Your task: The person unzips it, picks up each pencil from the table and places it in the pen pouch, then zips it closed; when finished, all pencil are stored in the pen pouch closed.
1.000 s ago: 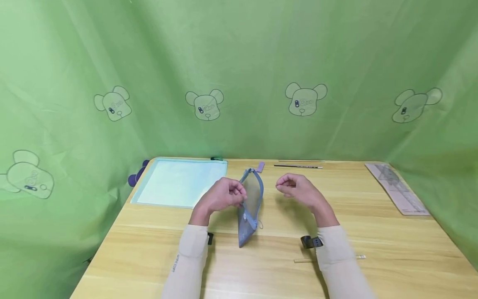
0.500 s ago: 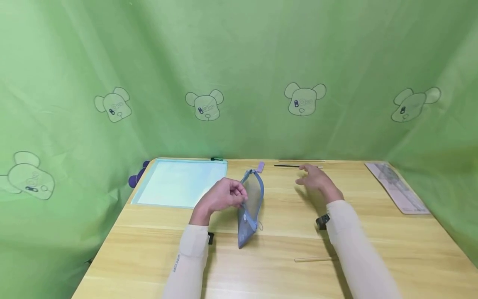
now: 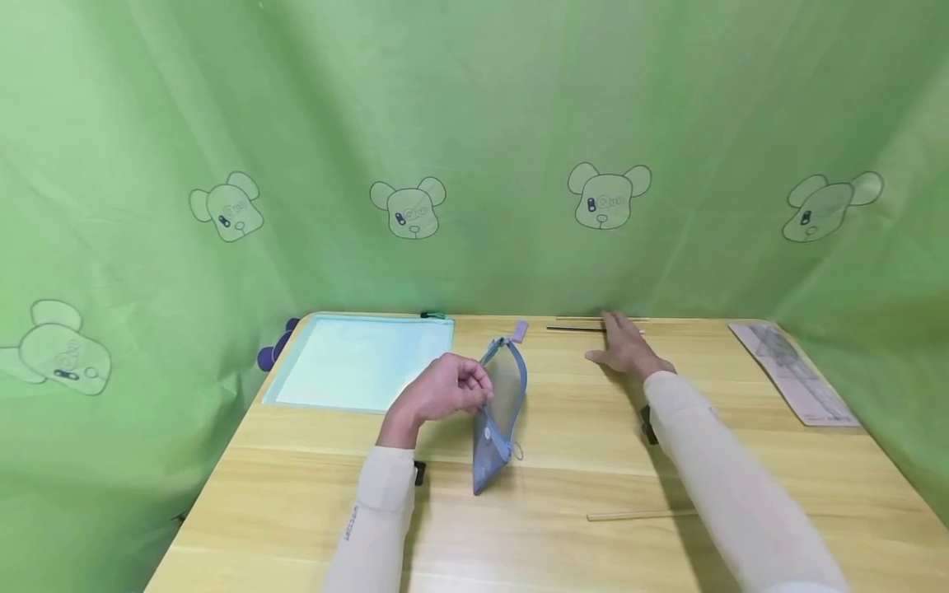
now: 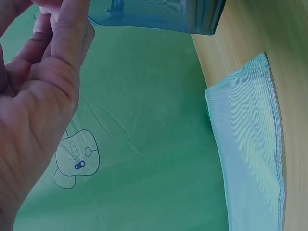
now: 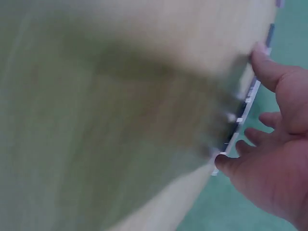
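My left hand (image 3: 445, 387) pinches the edge of a blue mesh zip pouch (image 3: 485, 453), which stands with its mouth spread apart; the left wrist view shows the pouch (image 4: 144, 14) beyond the curled fingers. Over the back edge of the table, my right hand (image 3: 626, 346) reaches with fingers extended above a black pencil (image 3: 571, 329) and a thin rod (image 3: 578, 318) behind it. In the right wrist view the thumb and fingers of the right hand (image 5: 284, 139) are spread beside the dark pencil (image 5: 235, 126), holding nothing visible.
A light blue zip folder (image 3: 363, 362) lies at the back left. A purple eraser (image 3: 520, 331) sits behind the pouch. A wooden pencil (image 3: 630, 515) lies under the right forearm, and a pink sheet with clear rulers (image 3: 793, 375) at the right edge. Green curtains (image 3: 504, 255) surround the table.
My right hand has moved from beside the pouch to the right and back, reaching the black pencil, and its fingers have straightened. The left hand and pouch have stayed in place.
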